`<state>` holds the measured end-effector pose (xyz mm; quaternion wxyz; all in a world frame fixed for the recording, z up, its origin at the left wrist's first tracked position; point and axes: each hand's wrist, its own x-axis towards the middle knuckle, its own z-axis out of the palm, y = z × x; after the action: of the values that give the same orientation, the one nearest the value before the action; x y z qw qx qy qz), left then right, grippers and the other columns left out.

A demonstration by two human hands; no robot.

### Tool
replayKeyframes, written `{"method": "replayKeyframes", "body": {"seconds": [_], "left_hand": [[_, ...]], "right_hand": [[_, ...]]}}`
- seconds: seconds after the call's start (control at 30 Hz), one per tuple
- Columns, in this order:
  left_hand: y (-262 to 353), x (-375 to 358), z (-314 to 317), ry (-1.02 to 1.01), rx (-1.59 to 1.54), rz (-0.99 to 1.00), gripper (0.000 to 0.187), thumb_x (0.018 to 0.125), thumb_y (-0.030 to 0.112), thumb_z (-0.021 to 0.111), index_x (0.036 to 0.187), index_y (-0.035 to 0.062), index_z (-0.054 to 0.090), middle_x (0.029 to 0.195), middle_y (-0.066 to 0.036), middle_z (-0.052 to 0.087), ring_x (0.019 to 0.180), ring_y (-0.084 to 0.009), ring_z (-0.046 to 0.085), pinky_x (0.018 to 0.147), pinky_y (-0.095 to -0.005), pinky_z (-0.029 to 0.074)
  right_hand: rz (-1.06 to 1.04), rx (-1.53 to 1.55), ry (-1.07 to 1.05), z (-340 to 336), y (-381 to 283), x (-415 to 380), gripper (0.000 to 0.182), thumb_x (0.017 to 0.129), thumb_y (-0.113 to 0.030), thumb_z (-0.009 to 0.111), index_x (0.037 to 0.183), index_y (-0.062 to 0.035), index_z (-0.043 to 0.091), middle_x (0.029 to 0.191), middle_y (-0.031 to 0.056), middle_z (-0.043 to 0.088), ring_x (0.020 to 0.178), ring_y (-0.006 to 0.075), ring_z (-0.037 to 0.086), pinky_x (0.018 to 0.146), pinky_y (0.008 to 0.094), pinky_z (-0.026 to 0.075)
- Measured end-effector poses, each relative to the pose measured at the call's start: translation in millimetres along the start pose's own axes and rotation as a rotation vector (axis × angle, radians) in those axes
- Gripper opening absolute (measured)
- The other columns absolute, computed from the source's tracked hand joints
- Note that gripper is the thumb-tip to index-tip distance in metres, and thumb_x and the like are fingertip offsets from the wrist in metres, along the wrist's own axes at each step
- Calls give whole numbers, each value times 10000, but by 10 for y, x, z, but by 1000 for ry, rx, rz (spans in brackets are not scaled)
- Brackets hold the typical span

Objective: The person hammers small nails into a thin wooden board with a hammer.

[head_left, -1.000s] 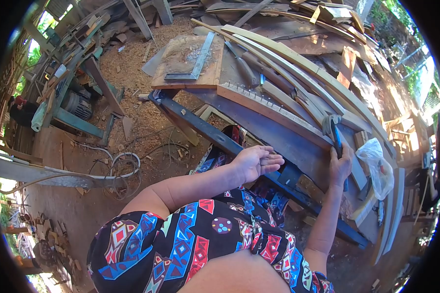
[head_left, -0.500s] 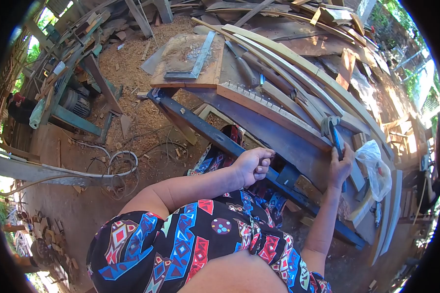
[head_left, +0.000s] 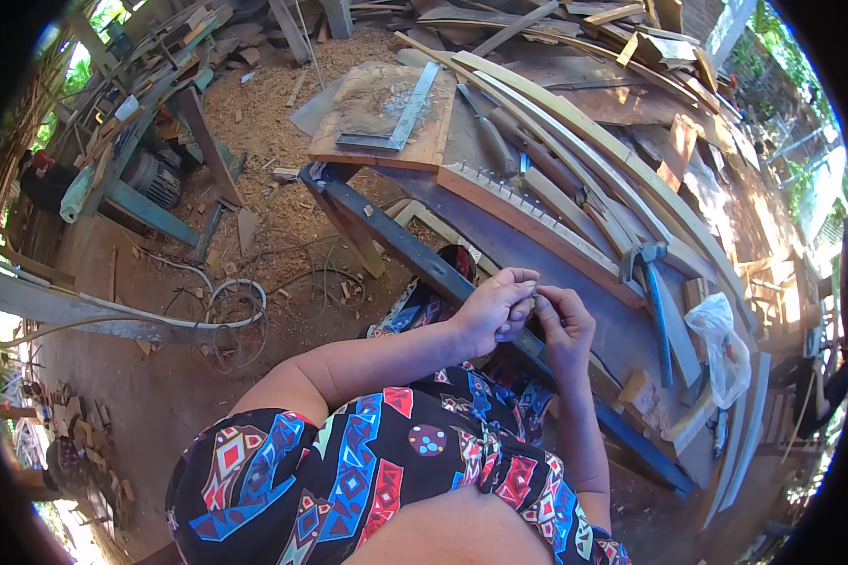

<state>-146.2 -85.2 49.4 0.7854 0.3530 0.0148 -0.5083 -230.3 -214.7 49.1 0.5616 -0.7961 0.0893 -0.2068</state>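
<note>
My left hand (head_left: 497,313) is curled closed in front of my body. My right hand (head_left: 565,330) meets it, thumb and fingers pinched together at the left fingertips. Whatever is between the fingers is too small to make out. A hammer with a blue handle (head_left: 658,315) lies on the bench to the right of my hands. Beyond them, a reddish-brown wooden strip (head_left: 546,231) runs along the bench, with a row of several nails standing up from it. Below my hands passes the dark bench rail (head_left: 396,240).
A metal square (head_left: 413,108) lies on a wooden board (head_left: 349,118) at the bench's far left. A handsaw (head_left: 492,137) and long curved wooden strips (head_left: 584,132) lie behind the nailed strip. A plastic bag (head_left: 721,344) sits at right. Coiled cable (head_left: 236,311) lies left.
My right hand has let go of the hammer, leaving it on the bench, and has moved left to meet my left hand. My left hand stays closed in about the same place.
</note>
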Motion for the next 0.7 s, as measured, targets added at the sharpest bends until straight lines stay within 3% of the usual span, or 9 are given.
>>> {"method": "replayKeyframes", "body": {"seconds": [0.37, 0.53, 0.7], "left_hand": [[-67, 82, -70, -16, 52, -11, 200, 998, 197, 475, 1178, 112, 468, 621, 31, 449, 411, -52, 357, 357, -192, 284], [-42, 89, -78, 29, 64, 13, 115, 952, 221, 586, 1001, 121, 554, 655, 37, 501, 425, -23, 380, 355, -168, 276], [-11, 60, -67, -7, 98, 63, 112, 941, 220, 608, 907, 118, 574, 670, 38, 516, 440, -13, 390, 368, -157, 273]], "right_hand": [[191, 367, -22, 75, 69, -63, 42, 914, -44, 616, 920, -3, 625, 795, 4, 617, 725, 64, 580, 683, 221, 496], [150, 352, 134, 56, 6, -30, 36, 902, -45, 635, 896, -13, 619, 770, -33, 579, 691, 22, 504, 612, 178, 416], [143, 354, 154, 90, -11, 10, 38, 903, -49, 635, 893, -18, 616, 755, -44, 558, 665, 12, 465, 582, 168, 372]]}}
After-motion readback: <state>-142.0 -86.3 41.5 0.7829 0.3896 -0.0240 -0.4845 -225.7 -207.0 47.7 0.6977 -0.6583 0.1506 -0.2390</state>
